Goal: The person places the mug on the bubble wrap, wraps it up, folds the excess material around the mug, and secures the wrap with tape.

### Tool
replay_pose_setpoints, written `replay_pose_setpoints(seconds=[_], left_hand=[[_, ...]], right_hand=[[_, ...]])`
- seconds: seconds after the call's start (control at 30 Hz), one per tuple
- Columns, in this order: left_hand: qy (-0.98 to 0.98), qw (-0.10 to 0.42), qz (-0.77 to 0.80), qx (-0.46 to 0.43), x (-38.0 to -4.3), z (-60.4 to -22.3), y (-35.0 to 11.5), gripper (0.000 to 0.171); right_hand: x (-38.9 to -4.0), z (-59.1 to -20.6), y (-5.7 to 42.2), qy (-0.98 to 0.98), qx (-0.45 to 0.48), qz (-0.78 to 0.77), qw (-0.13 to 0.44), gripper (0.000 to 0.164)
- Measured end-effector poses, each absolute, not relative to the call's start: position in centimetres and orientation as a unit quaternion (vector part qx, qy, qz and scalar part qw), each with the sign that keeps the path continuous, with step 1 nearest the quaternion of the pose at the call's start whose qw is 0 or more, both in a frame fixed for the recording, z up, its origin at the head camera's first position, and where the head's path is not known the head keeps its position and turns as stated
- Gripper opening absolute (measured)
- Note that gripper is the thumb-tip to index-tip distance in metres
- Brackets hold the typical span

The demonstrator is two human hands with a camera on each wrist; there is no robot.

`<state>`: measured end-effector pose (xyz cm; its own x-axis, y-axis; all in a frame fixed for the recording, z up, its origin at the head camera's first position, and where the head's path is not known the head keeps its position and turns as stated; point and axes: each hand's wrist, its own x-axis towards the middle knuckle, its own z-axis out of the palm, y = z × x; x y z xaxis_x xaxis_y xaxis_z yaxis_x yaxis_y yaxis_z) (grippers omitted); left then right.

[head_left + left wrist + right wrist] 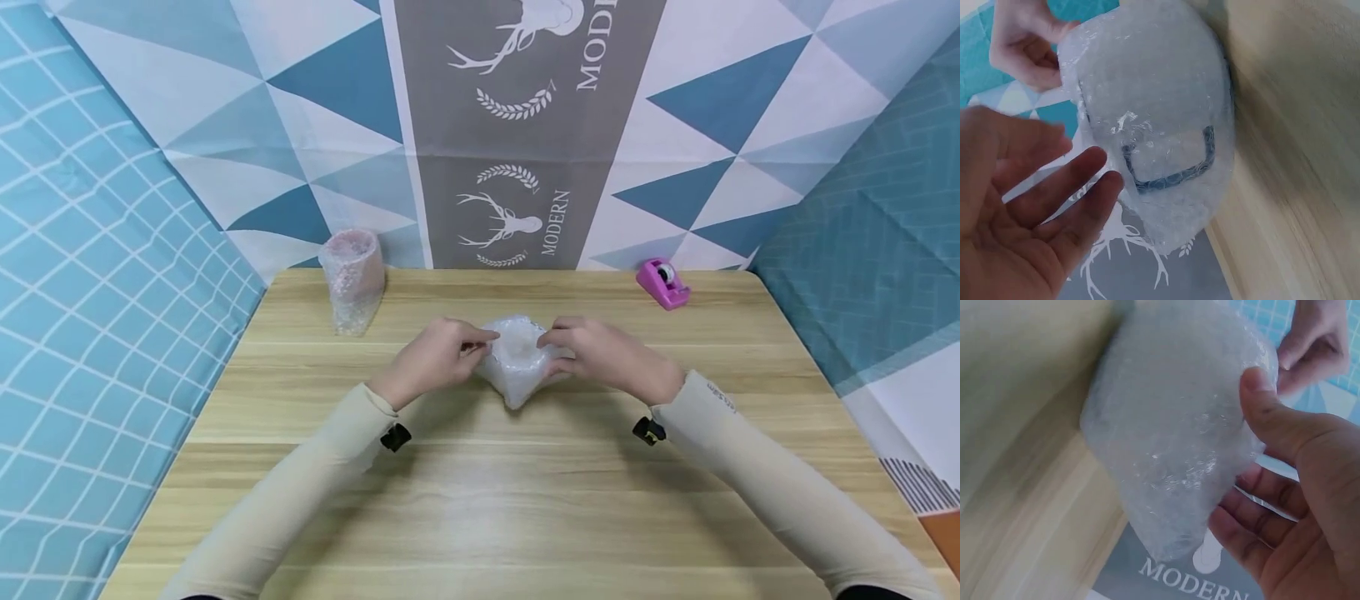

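A bubble-wrapped package (517, 358) stands on the wooden table between the two hands, with a hollow at its top. Through the wrap in the left wrist view (1147, 81) shows a dark blue U-shaped band (1175, 178). At the rim's left side is my left hand (442, 358), its fingers spread and loosely bent, some fingertips touching or very near the wrap. My right hand (600, 354) holds the right side. In the right wrist view, its thumb (1257, 384) presses on the wrap and the other fingers lie at the edge. What the wrap encloses is largely hidden.
Another bubble-wrapped item, pinkish and cylindrical (354, 275), stands at the table's back left. A pink tape dispenser (663, 283) sits at the back right. Patterned cloth (517, 133) hangs behind the wooden table (465, 517) and at both sides.
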<state>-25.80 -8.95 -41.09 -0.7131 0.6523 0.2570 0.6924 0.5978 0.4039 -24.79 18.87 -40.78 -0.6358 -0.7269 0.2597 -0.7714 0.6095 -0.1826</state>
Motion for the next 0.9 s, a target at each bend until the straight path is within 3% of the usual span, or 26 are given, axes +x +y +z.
replay_pose_setpoints(seconds=[0.13, 0.3, 0.4, 0.53, 0.67, 0.9], left_hand=[[-0.885, 0.008, -0.228, -0.405, -26.0, -40.7, -9.0, 0.04], [-0.875, -0.038, -0.196, -0.441, -26.1, -40.8, -9.0, 0.076], [-0.879, -0.066, -0.184, -0.435, -26.3, -41.0, -9.1, 0.084], [-0.886, -0.059, -0.159, -0.431, -26.6, -41.2, -9.1, 0.079], [-0.87, -0.018, -0.165, -0.465, -26.7, -41.3, -9.0, 0.065], [-0.82, 0.028, -0.189, -0.539, -26.8, -41.2, -9.0, 0.037]], right_hand=[[-23.7, -41.0, 18.1, -0.891, 0.419, 0.147, 0.093, 0.039], [-22.5, -40.9, 16.8, -0.875, 0.436, 0.206, 0.029, 0.03], [-22.0, -40.9, 16.4, -0.855, 0.455, 0.247, -0.003, 0.032], [-22.0, -41.1, 16.6, -0.855, 0.457, 0.239, 0.043, 0.043], [-22.7, -41.3, 17.6, -0.878, 0.423, 0.2, 0.101, 0.055], [-23.7, -41.6, 18.8, -0.876, 0.428, 0.207, 0.082, 0.038]])
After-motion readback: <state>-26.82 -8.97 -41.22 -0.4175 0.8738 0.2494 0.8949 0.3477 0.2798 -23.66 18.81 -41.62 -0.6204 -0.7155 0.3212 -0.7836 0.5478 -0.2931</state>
